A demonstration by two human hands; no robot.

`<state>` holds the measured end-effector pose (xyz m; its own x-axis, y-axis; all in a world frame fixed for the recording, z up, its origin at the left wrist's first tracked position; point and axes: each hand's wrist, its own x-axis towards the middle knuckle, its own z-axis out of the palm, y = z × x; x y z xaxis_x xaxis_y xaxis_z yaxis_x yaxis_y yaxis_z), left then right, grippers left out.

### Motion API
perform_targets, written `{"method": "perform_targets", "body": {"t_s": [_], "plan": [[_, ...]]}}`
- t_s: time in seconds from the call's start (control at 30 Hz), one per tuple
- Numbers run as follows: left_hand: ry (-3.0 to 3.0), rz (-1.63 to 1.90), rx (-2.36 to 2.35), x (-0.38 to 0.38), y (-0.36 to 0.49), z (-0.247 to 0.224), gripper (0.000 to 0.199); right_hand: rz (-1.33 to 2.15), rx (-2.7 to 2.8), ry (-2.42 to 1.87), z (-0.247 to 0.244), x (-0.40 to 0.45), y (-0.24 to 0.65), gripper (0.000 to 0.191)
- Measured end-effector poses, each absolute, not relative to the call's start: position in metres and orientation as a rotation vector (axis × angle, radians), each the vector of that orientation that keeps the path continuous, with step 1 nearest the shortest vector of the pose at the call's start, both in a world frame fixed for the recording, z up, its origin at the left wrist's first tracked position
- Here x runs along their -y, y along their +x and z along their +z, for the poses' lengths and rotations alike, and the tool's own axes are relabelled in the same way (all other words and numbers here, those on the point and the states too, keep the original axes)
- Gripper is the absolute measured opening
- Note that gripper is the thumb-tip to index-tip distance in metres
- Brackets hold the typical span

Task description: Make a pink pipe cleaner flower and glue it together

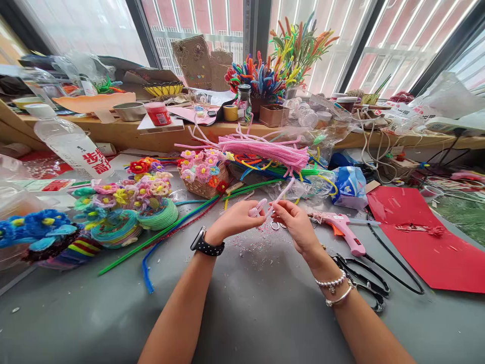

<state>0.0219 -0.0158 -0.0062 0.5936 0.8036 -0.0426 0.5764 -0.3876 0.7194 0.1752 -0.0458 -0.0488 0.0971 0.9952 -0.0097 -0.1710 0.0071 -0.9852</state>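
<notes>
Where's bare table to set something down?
Bare table: front middle, below the left hand, right hand and scraps; front left, below the blue stem; front right, below the red card. Crowded: behind the hands, with pink stems and flower basket.

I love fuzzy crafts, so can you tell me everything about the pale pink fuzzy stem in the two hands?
The pale pink fuzzy stem looks like a pipe cleaner. Small bent loops show at the left hand; a straight length slants up past the right hand. Both hands pinch it above the smooth grey table. What lies between is partly hidden.
</notes>
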Motion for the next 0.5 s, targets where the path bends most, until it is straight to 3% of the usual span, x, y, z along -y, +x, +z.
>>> {"method": "perform_targets", "body": {"t_s": [0.17,0.5], "plan": [[2.355,0.429,-1.213,0.016,0.027,-0.012,0.024,1.250,0.849,-1.100,-0.048,0.046,0.175,0.021],[2.918,0.290,-1.522,0.020,0.037,-0.016,0.016,1.276,0.724,-1.062,-0.049,0.044,0.177,0.021]]}}
